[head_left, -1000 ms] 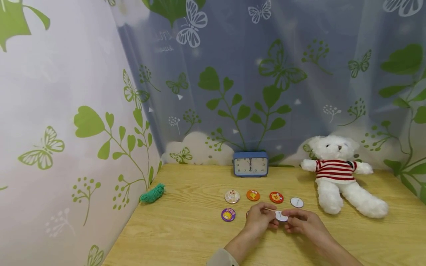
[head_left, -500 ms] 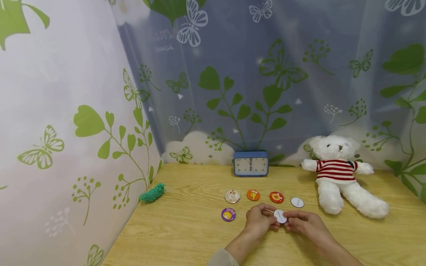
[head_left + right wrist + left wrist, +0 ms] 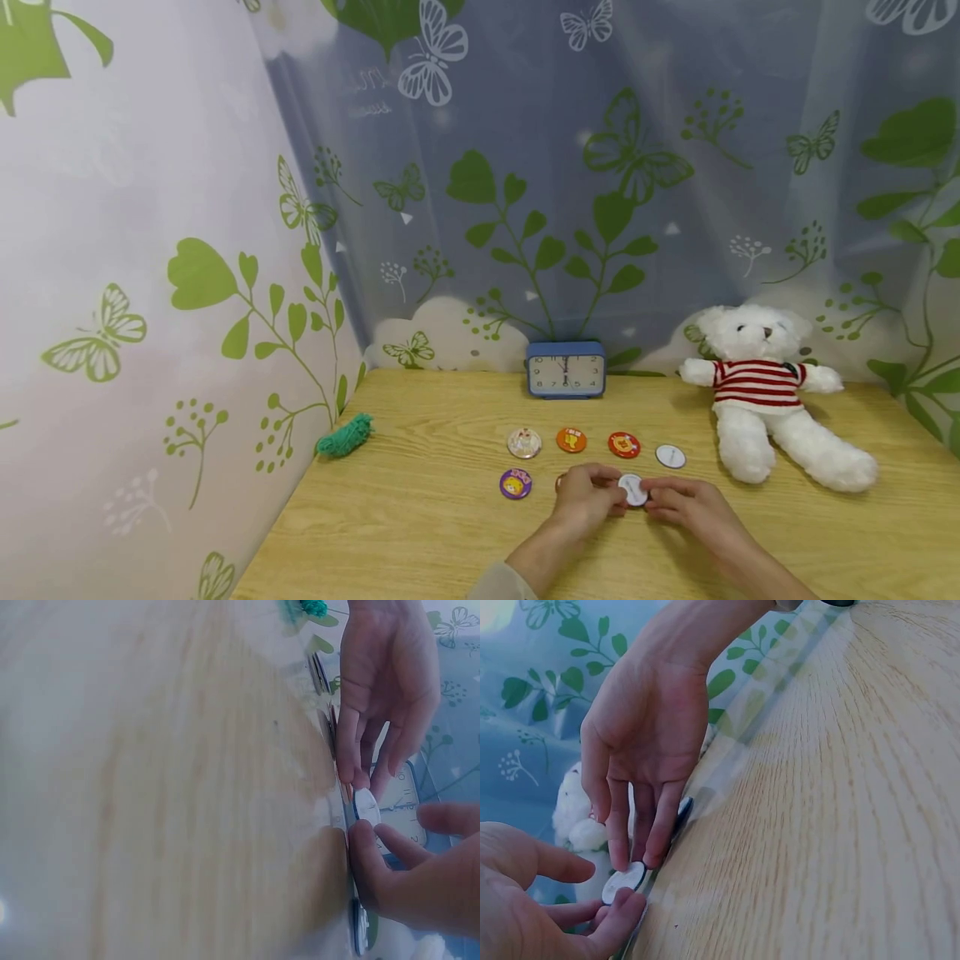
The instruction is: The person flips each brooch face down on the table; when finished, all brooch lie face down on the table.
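Note:
Between my two hands is a round button badge [image 3: 633,490], its white back facing up. My left hand [image 3: 587,502] pinches its left edge with the fingertips, and my right hand [image 3: 693,510] grips the opposite edge. Close over the table, the badge [image 3: 624,883] appears slightly tilted in the left wrist view. From the right wrist, its pale disc [image 3: 367,808] shows between both sets of fingertips. Behind the hands lie a cream badge [image 3: 523,443], an orange one [image 3: 572,440], a red one [image 3: 624,444] and a white-backed badge [image 3: 670,456]. Another badge is mostly hidden behind my left hand.
A purple badge [image 3: 515,483] lies left of my hands. At the back of the wooden table [image 3: 405,517] stands a blue clock [image 3: 566,370]. A white teddy bear [image 3: 757,392] sits to the right, and green yarn [image 3: 345,436] lies at the left edge.
The held badge has turned between my fingertips: a second ago it was partly covered and tilted, and now more of its white back shows. Both hands have stayed nearly in place.

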Available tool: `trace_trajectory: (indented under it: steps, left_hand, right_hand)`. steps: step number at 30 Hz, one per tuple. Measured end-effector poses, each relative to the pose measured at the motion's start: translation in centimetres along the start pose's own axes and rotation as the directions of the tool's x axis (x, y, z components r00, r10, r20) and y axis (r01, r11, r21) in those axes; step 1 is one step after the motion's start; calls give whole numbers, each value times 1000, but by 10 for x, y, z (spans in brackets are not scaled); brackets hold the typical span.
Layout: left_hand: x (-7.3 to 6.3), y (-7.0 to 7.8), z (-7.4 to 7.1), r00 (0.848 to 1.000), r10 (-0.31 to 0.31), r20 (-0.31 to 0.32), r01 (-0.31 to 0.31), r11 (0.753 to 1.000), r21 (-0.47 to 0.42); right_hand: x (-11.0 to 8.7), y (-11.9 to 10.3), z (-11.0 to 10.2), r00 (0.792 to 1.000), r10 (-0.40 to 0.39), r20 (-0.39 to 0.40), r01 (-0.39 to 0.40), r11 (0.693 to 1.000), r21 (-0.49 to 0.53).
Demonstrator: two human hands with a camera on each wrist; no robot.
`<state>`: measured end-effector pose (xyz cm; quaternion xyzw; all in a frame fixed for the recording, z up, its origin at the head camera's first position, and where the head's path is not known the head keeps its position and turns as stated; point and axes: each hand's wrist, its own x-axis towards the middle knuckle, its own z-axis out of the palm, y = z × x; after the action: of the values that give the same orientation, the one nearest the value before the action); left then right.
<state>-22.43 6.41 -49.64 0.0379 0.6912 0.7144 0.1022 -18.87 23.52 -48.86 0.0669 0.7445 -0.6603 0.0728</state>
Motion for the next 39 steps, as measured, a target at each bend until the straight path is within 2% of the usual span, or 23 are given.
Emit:
trace_trajectory:
  steps: [9, 15, 24, 28, 31, 39]
  left_hand:
    - [-4, 4, 0, 1000, 0, 13, -2, 988, 152]
    - [-4, 8, 0, 1000, -6, 11, 4, 981, 192]
    - [-2, 9, 0, 999, -35, 27, 30, 986, 165]
    - [-2, 9, -1, 999, -33, 36, 27, 987, 159]
    - [-3, 10, -1, 999, -36, 34, 30, 985, 168]
    - [-4, 9, 0, 999, -36, 17, 33, 983, 183]
  right_hand:
    - [-3, -4, -1, 1000, -1, 0, 1, 1000, 26]
    - [-3, -5, -1, 1000, -6, -3, 7, 1000, 21]
    - [-5, -7, -1, 1000, 0, 19, 0, 1000, -7]
    - [-5, -5, -2, 999, -25, 30, 25, 1000, -10]
    - [-5, -3, -2, 998, -47, 45, 48, 999, -16]
    - [-5, -1, -3, 996, -42, 73, 45, 999, -29]
